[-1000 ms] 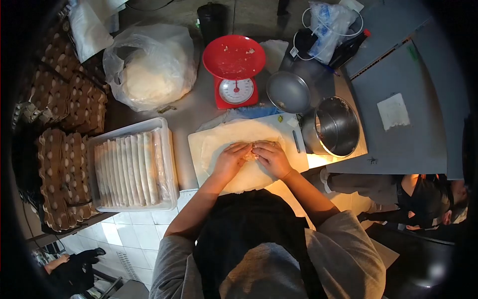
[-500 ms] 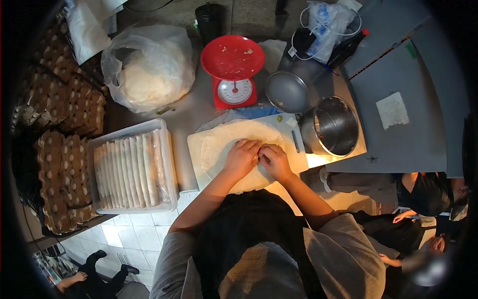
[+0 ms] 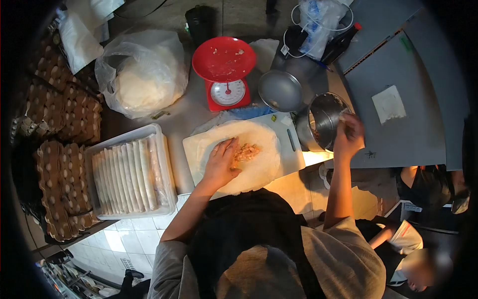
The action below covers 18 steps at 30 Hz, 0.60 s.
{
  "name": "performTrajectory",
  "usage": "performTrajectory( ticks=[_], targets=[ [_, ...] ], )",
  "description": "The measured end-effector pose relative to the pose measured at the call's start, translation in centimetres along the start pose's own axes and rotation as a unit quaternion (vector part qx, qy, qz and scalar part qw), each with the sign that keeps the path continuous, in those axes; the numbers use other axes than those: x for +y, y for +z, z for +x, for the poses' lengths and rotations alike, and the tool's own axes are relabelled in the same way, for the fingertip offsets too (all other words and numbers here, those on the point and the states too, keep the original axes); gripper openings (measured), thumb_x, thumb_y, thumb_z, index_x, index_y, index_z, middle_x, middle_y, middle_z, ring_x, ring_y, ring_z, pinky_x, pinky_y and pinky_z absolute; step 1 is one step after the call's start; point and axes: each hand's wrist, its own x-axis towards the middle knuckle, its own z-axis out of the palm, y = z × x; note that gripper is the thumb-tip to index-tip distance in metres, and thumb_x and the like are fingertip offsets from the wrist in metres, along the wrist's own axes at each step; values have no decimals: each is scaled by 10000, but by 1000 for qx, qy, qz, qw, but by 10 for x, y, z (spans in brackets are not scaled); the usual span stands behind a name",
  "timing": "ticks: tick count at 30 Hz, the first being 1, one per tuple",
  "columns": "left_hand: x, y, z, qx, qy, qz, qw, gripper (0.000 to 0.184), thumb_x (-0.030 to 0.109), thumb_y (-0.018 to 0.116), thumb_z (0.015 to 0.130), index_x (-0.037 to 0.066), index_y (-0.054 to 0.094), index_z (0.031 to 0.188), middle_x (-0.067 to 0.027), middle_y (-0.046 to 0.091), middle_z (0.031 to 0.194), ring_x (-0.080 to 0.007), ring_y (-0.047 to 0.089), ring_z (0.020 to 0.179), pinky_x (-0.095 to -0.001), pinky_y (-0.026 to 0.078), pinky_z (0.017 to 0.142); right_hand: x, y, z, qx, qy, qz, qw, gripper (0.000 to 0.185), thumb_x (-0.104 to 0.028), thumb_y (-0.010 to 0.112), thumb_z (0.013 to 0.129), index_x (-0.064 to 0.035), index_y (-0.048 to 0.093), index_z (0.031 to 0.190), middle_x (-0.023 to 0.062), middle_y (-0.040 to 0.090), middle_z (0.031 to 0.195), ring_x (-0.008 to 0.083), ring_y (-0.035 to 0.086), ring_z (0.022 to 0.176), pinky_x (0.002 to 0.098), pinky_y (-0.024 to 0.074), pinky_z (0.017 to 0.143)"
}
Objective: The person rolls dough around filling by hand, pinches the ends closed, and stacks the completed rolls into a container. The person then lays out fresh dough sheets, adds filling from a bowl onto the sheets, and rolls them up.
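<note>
A thin, round pale wrapper (image 3: pixel 266 172) lies spread over a white cutting board (image 3: pixel 297 162). On its middle sits a small heap of orange, crumbly filling (image 3: pixel 246 152). Beside that heap my left hand (image 3: pixel 221 163) rests on the wrapper, fingers extended and thumb apart, fingertips touching the filling's left edge. Over at the right, my right hand (image 3: pixel 350 133) is at the near rim of a deep metal pot (image 3: pixel 318 143). Its fingers are curled and blurred, so any contents cannot be made out.
Left of the board, a plastic tub (image 3: pixel 172 174) holds several rolled wrappers (image 3: pixel 127 177). Behind stand a red scale (image 3: pixel 226 94), a metal bowl (image 3: pixel 280 90) and a plastic bag of pale sheets (image 3: pixel 144 87). Egg trays (image 3: pixel 57 184) are stacked far left. Other people are at lower right.
Both hands were together over the wrapper. My right hand has swung right to the pot, while my left has shifted slightly left. The filling heap now shows.
</note>
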Motion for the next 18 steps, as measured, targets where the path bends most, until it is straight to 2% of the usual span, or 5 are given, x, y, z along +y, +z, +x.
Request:
performTrajectory(
  ticks=[3, 7, 9, 12, 18],
  targets=[
    [-2, -10, -9, 0, -36, -21, 999, 995, 151, 831, 610, 107, 345, 1477, -158, 435, 1405, -367, 405, 1297, -430, 359, 1096, 38, 1, 10, -169, -15, -259, 951, 232, 25, 598, 834, -42, 693, 1035, 128, 704, 920, 234, 677, 817, 298, 512, 704],
    [-4, -13, -25, 14, -75, -43, 996, 972, 141, 830, 626, 90, 354, 1473, -183, 454, 1393, -374, 426, 1287, -421, 379, 1085, 30, 5, 2, -64, -74, -159, 982, 240, 40, 602, 811, -60, 709, 1001, 150, 696, 992, 265, 681, 885, 336, 539, 773],
    [-5, -8, -23, 24, -68, -61, 996, 954, 126, 824, 634, 78, 362, 1467, -190, 458, 1395, -375, 436, 1284, -420, 386, 1080, 10, 40, -26, -181, -33, 33, 982, 224, 33, 628, 800, -58, 712, 987, 132, 690, 984, 256, 678, 861, 335, 539, 758],
    [-6, 14, -14, 38, -24, -79, 996, 910, 95, 805, 647, 58, 380, 1451, -195, 454, 1407, -374, 445, 1284, -417, 394, 1074, -14, 96, -86, -401, -168, 141, 889, 240, -10, 682, 773, -33, 700, 1011, 128, 680, 1029, 281, 657, 967, 367, 519, 866],
    [-40, 33, 5, 29, 109, -20, 993, 687, 128, 783, 705, 29, 526, 1335, -165, 530, 1354, -343, 506, 1227, -396, 429, 1029, 24, 140, -117, -354, -374, 85, 853, 214, -54, 682, 790, -33, 709, 1001, 118, 686, 1107, 272, 637, 1073, 407, 485, 976]
  ],
)
